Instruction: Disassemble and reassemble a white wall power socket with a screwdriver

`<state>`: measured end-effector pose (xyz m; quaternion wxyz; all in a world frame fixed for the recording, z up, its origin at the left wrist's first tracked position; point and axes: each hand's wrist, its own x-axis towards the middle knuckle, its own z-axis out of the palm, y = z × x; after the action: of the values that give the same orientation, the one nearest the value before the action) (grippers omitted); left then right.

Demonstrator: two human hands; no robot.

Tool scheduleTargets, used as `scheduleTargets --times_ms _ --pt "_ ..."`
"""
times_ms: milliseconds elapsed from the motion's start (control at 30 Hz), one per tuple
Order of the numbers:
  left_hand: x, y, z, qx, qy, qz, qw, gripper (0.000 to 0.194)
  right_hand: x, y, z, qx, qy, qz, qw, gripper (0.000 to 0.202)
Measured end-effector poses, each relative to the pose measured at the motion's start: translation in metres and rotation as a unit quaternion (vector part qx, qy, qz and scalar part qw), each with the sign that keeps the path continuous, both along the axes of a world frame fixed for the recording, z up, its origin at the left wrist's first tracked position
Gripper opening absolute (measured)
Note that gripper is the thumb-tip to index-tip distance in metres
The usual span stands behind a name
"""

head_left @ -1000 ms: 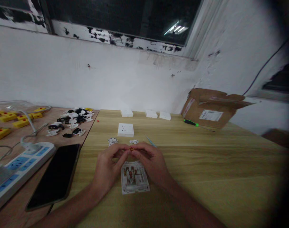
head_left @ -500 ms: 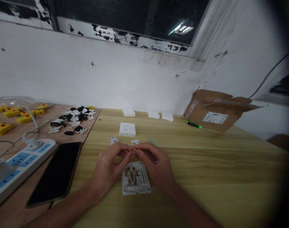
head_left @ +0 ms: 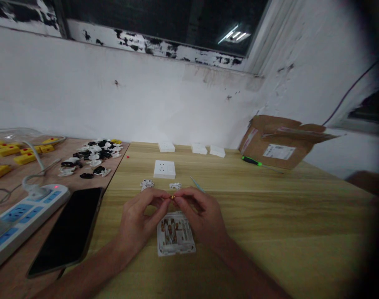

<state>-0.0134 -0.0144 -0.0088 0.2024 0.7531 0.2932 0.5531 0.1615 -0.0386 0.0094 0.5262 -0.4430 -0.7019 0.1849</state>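
Observation:
Between the fingertips of my left hand (head_left: 142, 214) and my right hand (head_left: 203, 214) is a tiny brass-coloured metal piece (head_left: 172, 197). Both hands pinch it, and its exact shape is too small to make out. Below them on the table lies an opened white socket housing (head_left: 176, 250), its inside facing up with copper-coloured contacts showing. The right hand covers part of its upper right edge. Just beyond my fingers sit two small white plastic parts, one on the left (head_left: 146, 184) and one nearer the middle (head_left: 175, 186).
A white wall socket (head_left: 164, 169) lies farther back, with several white plates by the wall. A thin light-blue tool (head_left: 197, 183), a green-black screwdriver (head_left: 252, 160) and a cardboard box (head_left: 279, 143) are rightward. Leftward are a phone (head_left: 67, 230), a power strip (head_left: 30, 220) and piled black-and-white parts (head_left: 97, 153).
The whole view has shifted slightly, so things appear a little farther left. Both hands keep their pinch on the brass-coloured piece, with hardly any change in the fingers.

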Motion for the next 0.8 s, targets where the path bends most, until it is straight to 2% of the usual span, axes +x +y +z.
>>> scheduleTargets --times_ms 267,500,800 --pt "0.0014 -0.0009 -0.0029 -0.098 -0.049 -0.023 0.994 0.009 -0.0018 -0.0007 -0.0043 -0.04 0.058 0.025 0.997 0.006" --pt "0.0048 -0.0018 -0.002 -0.171 -0.099 -0.057 0.979 0.01 -0.0039 -0.0038 -0.0005 -0.013 0.03 0.004 0.999 0.005" --pt "0.0069 -0.0052 0.005 -0.157 -0.137 -0.075 0.975 0.007 -0.0052 -0.0078 0.0045 0.043 -0.042 -0.008 0.998 0.008"
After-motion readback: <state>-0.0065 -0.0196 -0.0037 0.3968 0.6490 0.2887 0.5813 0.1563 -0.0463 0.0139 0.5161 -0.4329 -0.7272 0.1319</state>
